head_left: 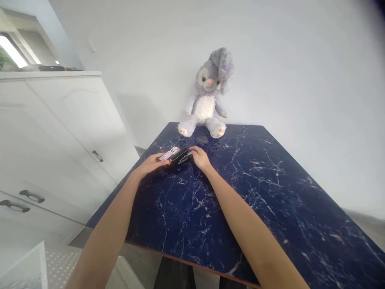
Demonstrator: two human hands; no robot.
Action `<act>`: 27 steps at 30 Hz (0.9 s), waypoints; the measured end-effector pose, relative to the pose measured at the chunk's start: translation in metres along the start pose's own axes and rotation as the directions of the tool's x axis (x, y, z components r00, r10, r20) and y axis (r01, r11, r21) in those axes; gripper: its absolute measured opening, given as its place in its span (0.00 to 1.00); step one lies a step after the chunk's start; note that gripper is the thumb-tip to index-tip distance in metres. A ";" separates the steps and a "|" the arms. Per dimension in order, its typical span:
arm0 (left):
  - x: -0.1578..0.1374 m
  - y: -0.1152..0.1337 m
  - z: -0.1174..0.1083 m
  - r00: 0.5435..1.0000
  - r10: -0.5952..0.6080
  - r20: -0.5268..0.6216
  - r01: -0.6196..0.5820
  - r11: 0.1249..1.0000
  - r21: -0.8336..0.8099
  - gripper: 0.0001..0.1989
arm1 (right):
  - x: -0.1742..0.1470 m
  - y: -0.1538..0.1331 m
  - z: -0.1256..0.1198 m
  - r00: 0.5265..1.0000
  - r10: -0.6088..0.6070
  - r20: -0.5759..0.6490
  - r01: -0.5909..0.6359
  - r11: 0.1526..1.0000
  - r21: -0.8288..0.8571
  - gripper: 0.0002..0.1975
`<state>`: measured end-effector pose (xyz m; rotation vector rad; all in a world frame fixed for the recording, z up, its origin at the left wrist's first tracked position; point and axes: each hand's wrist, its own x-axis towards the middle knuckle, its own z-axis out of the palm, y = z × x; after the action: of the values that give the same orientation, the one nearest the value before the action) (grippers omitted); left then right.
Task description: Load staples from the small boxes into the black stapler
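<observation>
A black box (179, 158) with an orange patch at its left end lies on the dark blue marbled table. Against its far left side is a small white-and-red box (169, 153). My left hand (152, 163) is closed around the left end of the two boxes, thumb in front by the orange patch. At the black box's right end, my right hand (199, 157) is closed, its fingertips bent over that edge. A small pale patch shows by those fingers, too small to identify. The undersides of the boxes are hidden.
A grey plush rabbit (205, 100) sits at the table's (255, 180) far edge, against a white wall. A flat dark round patch (201, 139) shows before its feet. White cabinets (69, 132) with dark handles stand at left. A white dotted surface (61, 261) shows at lower left.
</observation>
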<state>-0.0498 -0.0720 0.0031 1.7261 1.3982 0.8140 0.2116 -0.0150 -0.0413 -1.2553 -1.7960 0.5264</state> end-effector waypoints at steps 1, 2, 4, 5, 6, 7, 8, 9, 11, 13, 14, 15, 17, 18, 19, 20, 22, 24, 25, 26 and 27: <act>0.001 -0.003 -0.001 0.999 -0.018 -0.028 0.018 1.000 0.001 0.31 | -0.002 -0.002 0.000 0.999 -0.034 0.013 0.034 0.999 -0.035 0.19; 0.002 -0.005 -0.001 0.998 -0.029 -0.051 0.029 1.000 0.005 0.30 | -0.004 -0.004 -0.001 0.997 -0.064 0.030 0.067 0.995 -0.079 0.20; 0.005 -0.010 -0.002 0.996 -0.032 -0.088 0.034 0.999 0.026 0.28 | -0.008 -0.008 -0.002 0.990 -0.120 0.071 0.132 0.973 -0.191 0.21; 0.006 -0.012 -0.002 0.994 -0.028 -0.107 0.031 0.999 0.031 0.28 | -0.011 -0.010 -0.003 0.986 -0.141 0.086 0.158 0.955 -0.251 0.21; 0.007 -0.014 -0.002 0.992 -0.020 -0.125 0.023 0.999 0.024 0.27 | -0.013 -0.011 -0.004 0.983 -0.157 0.095 0.179 0.935 -0.307 0.21; 0.008 -0.015 -0.001 0.989 -0.008 -0.146 0.009 1.000 0.006 0.27 | -0.015 -0.012 -0.006 0.981 -0.169 0.098 0.193 0.914 -0.357 0.20; 0.009 -0.016 0.000 0.985 0.007 -0.174 -0.010 1.000 -0.017 0.26 | -0.018 -0.014 -0.007 0.979 -0.179 0.096 0.203 0.894 -0.400 0.20; 0.010 -0.016 0.001 0.976 0.024 -0.216 -0.033 0.999 -0.039 0.26 | -0.019 -0.015 -0.009 0.978 -0.187 0.092 0.209 0.876 -0.434 0.19; 0.012 -0.017 0.003 0.944 0.052 -0.325 -0.079 0.994 -0.070 0.25 | -0.022 -0.017 -0.011 0.977 -0.201 0.075 0.212 0.853 -0.477 0.17; 0.014 -0.017 0.004 0.902 0.053 -0.428 -0.107 0.989 -0.102 0.23 | -0.023 -0.019 -0.012 0.976 -0.210 0.057 0.211 0.850 -0.483 0.16; 0.016 -0.016 0.005 0.888 0.037 -0.459 -0.110 0.985 -0.133 0.23 | -0.022 -0.019 -0.012 0.977 -0.209 0.044 0.204 0.856 -0.476 0.16; 0.017 -0.016 0.005 0.877 0.011 -0.481 -0.108 0.979 -0.175 0.23 | -0.021 -0.018 -0.011 0.980 -0.200 0.024 0.188 0.866 -0.464 0.16; 0.019 -0.016 0.004 0.861 -0.060 -0.506 -0.089 0.960 -0.266 0.24 | -0.018 -0.016 -0.011 0.987 -0.158 -0.038 0.127 0.897 -0.423 0.16; 0.020 -0.017 0.004 0.855 -0.096 -0.509 -0.071 0.952 -0.299 0.25 | -0.016 -0.013 -0.011 0.989 -0.130 -0.071 0.092 0.916 -0.391 0.15; 0.020 -0.017 0.003 0.850 -0.125 -0.512 -0.050 0.948 -0.315 0.25 | -0.014 -0.011 -0.011 0.990 -0.100 -0.099 0.060 0.935 -0.349 0.14; 0.021 -0.018 0.001 0.845 -0.144 -0.514 -0.024 0.952 -0.306 0.25 | -0.012 -0.009 -0.011 0.990 -0.072 -0.121 0.032 0.953 -0.300 0.13; 0.019 -0.021 -0.001 0.838 -0.139 -0.528 0.051 0.983 -0.177 0.22 | -0.010 -0.004 -0.012 0.988 -0.023 -0.154 -0.008 0.980 -0.201 0.10; 0.016 -0.022 -0.002 0.841 -0.075 -0.536 0.138 0.988 0.077 0.16 | -0.009 -0.002 -0.012 0.982 0.014 -0.191 -0.038 0.991 -0.124 0.09; 0.014 -0.022 -0.002 0.847 -0.037 -0.530 0.179 0.959 0.219 0.14 | -0.009 -0.001 -0.013 0.976 0.030 -0.215 -0.052 0.994 -0.096 0.09; 0.012 -0.022 -0.002 0.853 -0.001 -0.523 0.215 0.912 0.350 0.13 | -0.009 -0.001 -0.013 0.970 0.046 -0.241 -0.064 0.996 -0.067 0.09; 0.011 -0.021 -0.001 0.852 0.039 -0.522 0.242 0.855 0.459 0.14 | -0.010 -0.001 -0.013 0.962 0.064 -0.264 -0.076 0.996 -0.037 0.10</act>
<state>-0.0594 -0.0590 -0.0143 1.8646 2.2258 0.9460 0.2229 -0.0258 -0.0375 -1.3573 -1.5543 0.3393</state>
